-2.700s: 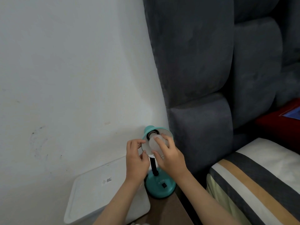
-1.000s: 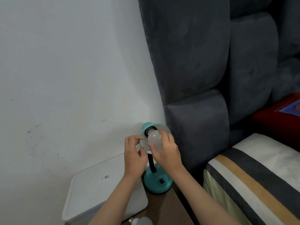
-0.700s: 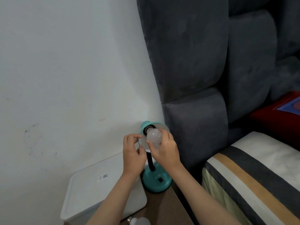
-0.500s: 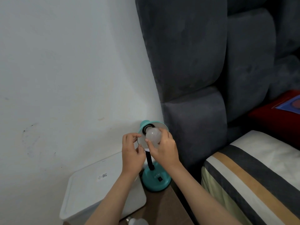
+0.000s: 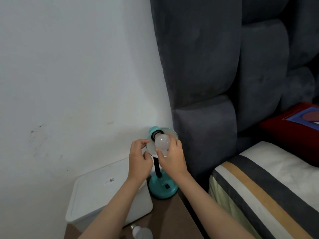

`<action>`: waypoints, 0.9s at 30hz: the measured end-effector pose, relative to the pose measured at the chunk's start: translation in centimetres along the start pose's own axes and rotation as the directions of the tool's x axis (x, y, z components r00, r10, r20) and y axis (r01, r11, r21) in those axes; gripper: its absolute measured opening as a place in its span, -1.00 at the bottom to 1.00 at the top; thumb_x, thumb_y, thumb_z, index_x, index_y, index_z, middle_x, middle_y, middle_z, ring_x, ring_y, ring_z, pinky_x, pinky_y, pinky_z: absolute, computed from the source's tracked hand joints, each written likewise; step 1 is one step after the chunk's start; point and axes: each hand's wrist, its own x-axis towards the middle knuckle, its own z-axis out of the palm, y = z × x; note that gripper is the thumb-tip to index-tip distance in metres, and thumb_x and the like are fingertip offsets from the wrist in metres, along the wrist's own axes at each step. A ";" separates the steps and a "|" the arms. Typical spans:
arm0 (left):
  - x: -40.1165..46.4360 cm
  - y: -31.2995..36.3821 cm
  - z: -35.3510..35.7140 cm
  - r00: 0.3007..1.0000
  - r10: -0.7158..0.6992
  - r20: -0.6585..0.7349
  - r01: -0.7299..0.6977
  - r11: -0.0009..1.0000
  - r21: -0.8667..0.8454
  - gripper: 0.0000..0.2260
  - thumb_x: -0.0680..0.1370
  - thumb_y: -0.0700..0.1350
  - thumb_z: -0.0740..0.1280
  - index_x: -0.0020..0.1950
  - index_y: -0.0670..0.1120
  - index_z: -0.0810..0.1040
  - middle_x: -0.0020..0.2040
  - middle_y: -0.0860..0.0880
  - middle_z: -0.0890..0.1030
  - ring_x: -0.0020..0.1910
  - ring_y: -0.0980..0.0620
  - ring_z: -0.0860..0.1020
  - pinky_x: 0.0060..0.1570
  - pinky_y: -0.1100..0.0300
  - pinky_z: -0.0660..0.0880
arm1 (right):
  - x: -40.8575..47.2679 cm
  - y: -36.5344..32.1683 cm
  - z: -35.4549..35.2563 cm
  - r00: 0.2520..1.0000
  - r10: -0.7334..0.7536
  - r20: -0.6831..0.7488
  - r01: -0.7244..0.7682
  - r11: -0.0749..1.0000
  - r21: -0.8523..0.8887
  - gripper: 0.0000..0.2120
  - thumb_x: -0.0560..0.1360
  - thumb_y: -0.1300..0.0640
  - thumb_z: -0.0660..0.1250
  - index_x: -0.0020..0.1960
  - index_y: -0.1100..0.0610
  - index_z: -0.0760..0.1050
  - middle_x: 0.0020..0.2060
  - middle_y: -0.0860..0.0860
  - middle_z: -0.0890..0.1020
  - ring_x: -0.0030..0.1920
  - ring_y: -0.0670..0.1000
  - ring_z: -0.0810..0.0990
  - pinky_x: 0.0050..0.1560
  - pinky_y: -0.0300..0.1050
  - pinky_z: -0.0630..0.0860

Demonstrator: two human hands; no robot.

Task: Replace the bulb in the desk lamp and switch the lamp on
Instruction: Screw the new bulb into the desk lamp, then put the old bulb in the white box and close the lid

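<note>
- A white lidded box (image 5: 96,192) is sitting at the left end of the wooden bedside table (image 5: 165,219), against the wall.
- A spare bulb (image 5: 141,233) is lying on the table at the bottom edge.
- The left hand (image 5: 139,161) is pinching the rim of the lamp shade (image 5: 170,134) between thumb and fingers.
- The teal desk lamp (image 5: 163,187) is standing just right of the box, its shade tilted toward the camera.
- The right hand (image 5: 172,157) is closing its fingers around the white bulb (image 5: 162,141), which is sitting in the socket.
- A striped bed (image 5: 269,183) is lying to the right.
</note>
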 end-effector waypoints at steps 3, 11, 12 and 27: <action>-0.6 0.6 -0.8 0.996 -0.052 0.070 0.053 0.998 -0.024 -0.65 0.46 -0.37 0.21 0.18 -0.07 0.43 0.16 0.01 0.48 0.21 0.05 0.46 0.19 0.10 0.46 | -0.5 -0.6 -1.2 1.000 0.007 0.011 -0.006 0.999 -0.046 -0.41 0.45 0.14 0.36 0.41 0.21 0.22 0.22 0.16 0.39 0.12 0.15 0.51 0.02 -0.09 0.51; -4.1 -0.3 -5.5 0.976 -0.205 0.073 0.195 0.972 0.128 -0.59 0.50 -0.23 0.29 0.34 -0.13 0.33 0.33 -0.09 0.42 0.33 -0.03 0.37 0.29 0.15 0.31 | -3.8 -3.9 -2.3 0.958 -0.271 -0.092 0.265 0.962 -0.072 -0.76 0.44 0.25 0.37 0.08 0.26 0.49 -0.04 0.14 0.52 -0.15 0.05 0.56 -0.19 -0.10 0.55; -4.6 -0.9 -6.4 0.970 -0.233 0.064 0.221 0.963 0.153 -0.59 0.50 -0.21 0.29 0.34 -0.14 0.33 0.33 -0.11 0.42 0.33 -0.05 0.37 0.31 0.11 0.30 | -4.5 -4.0 -2.0 0.951 -0.304 -0.049 0.300 0.951 -0.076 -0.80 0.43 0.25 0.36 0.05 0.25 0.50 -0.08 0.12 0.54 -0.16 0.03 0.55 -0.19 -0.10 0.54; -7.8 -12.1 -18.5 0.742 -0.663 0.099 0.562 0.696 0.446 0.09 0.02 0.50 0.40 0.37 -0.08 0.23 0.33 -0.17 0.35 0.26 -0.16 0.39 0.21 -0.09 0.45 | -4.9 -1.6 6.5 0.739 0.140 0.659 -0.003 0.979 -0.204 0.07 0.07 -0.32 0.55 0.43 0.08 0.22 0.30 -0.06 0.31 0.36 0.02 0.29 0.36 -0.08 0.27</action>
